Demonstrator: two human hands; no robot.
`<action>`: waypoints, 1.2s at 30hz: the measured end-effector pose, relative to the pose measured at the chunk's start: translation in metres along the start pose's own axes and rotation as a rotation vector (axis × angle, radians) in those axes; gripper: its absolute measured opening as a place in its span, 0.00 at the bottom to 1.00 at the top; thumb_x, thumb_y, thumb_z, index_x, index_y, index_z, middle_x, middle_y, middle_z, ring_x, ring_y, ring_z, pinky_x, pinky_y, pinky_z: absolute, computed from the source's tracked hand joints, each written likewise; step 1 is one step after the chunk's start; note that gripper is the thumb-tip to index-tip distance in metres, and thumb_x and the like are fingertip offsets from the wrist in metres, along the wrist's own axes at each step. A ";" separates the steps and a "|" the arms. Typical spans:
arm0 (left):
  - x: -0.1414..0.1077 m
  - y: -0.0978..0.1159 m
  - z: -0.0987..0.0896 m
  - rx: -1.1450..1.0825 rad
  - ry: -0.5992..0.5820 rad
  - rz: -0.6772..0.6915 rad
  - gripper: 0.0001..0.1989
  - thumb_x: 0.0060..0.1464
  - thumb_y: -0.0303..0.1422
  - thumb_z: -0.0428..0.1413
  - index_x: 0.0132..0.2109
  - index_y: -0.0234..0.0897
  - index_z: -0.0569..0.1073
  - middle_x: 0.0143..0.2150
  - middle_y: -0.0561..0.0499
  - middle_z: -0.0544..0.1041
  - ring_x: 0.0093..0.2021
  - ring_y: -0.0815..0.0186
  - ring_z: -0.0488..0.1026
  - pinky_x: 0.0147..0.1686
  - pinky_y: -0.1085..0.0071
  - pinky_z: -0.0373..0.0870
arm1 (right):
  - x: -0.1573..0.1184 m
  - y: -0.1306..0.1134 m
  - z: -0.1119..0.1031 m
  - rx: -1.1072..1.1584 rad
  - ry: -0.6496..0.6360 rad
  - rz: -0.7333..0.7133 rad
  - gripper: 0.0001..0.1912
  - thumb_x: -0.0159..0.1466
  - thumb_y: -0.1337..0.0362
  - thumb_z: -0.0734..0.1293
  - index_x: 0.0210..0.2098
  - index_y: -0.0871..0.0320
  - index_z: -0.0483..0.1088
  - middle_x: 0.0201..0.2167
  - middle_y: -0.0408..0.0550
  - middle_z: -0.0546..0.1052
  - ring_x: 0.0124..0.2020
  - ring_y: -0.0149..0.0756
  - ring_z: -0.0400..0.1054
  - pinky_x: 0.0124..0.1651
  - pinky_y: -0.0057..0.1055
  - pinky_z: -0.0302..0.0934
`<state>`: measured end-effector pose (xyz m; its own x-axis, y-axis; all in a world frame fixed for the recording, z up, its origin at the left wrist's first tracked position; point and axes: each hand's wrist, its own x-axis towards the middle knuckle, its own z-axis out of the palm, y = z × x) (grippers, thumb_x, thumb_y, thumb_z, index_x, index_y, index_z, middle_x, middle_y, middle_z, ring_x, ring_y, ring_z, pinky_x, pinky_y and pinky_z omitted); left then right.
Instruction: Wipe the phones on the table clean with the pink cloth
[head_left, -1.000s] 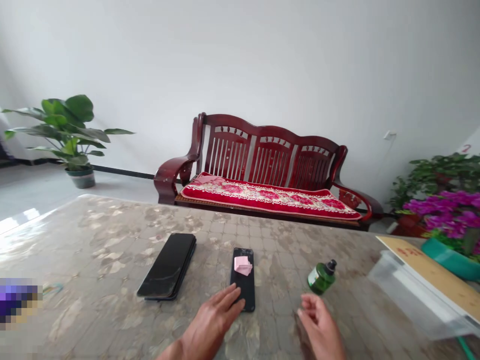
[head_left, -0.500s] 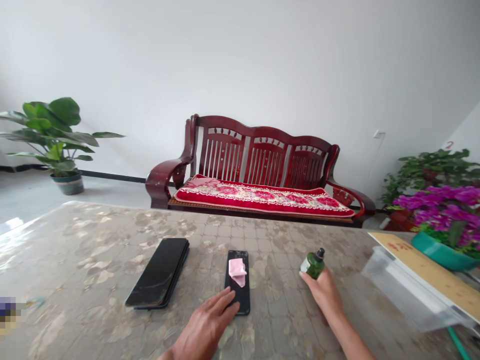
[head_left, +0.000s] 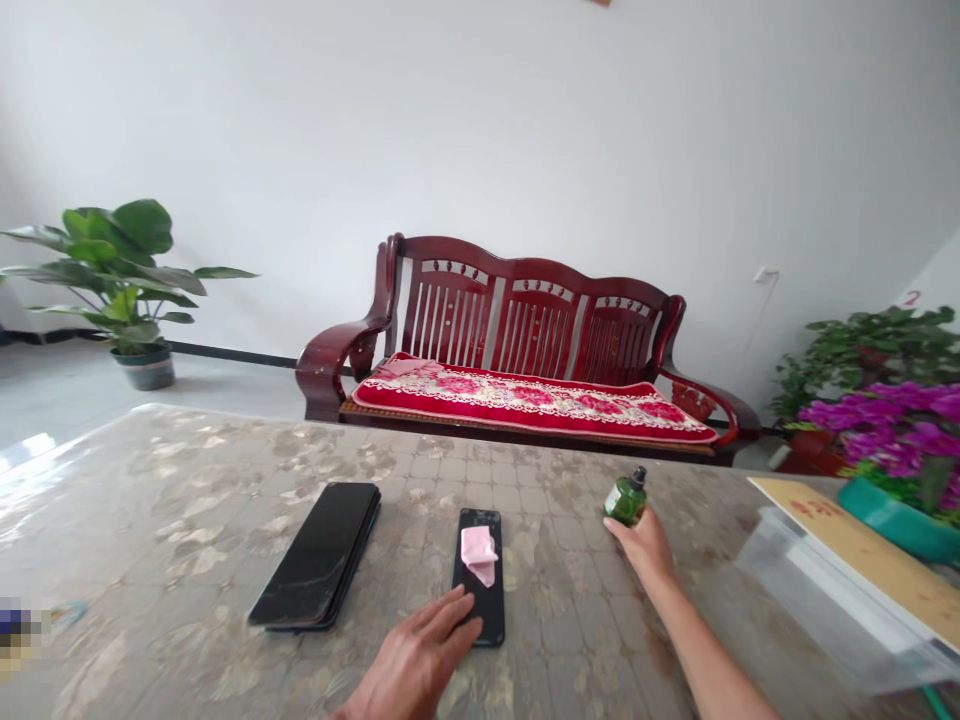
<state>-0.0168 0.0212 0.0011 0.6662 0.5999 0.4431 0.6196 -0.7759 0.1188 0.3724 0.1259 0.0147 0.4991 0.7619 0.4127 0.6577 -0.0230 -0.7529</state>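
A black phone (head_left: 490, 603) lies on the patterned table, a folded pink cloth (head_left: 478, 553) on its upper part. My left hand (head_left: 420, 655) rests with extended fingertips on the phone's lower left side, below the cloth. Over to the right, my right hand (head_left: 646, 548) is wrapped round a small green bottle (head_left: 626, 500) with a black top, which stands upright or nearly so. Stacked dark tablets or large phones (head_left: 319, 555) lie to the left of my left hand.
The patterned table (head_left: 187, 560) fills the foreground. At its right are a clear plastic box (head_left: 817, 600), a tan board (head_left: 862, 545) and purple flowers in a teal pot (head_left: 900, 520). Behind stands a red wooden bench (head_left: 536, 320); a potted plant (head_left: 142, 368) is at the left.
My right hand and the green bottle have shifted slightly farther up the table, away from me. My left hand stays at the phone; the whole view has moved a little.
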 end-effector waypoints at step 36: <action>0.018 0.012 -0.017 -0.204 -0.027 -0.096 0.14 0.59 0.23 0.51 0.51 0.38 0.72 0.52 0.46 0.76 0.56 0.58 0.71 0.56 0.64 0.68 | -0.149 -0.109 0.050 -0.293 -0.515 -1.064 0.32 0.64 0.78 0.55 0.66 0.55 0.55 0.60 0.50 0.69 0.60 0.41 0.63 0.59 0.39 0.65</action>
<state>-0.0049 0.0192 0.0259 0.6211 0.6757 0.3971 0.5857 -0.7369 0.3377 0.1979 0.0470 0.0094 -0.6053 0.6554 0.4516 0.7379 0.6749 0.0096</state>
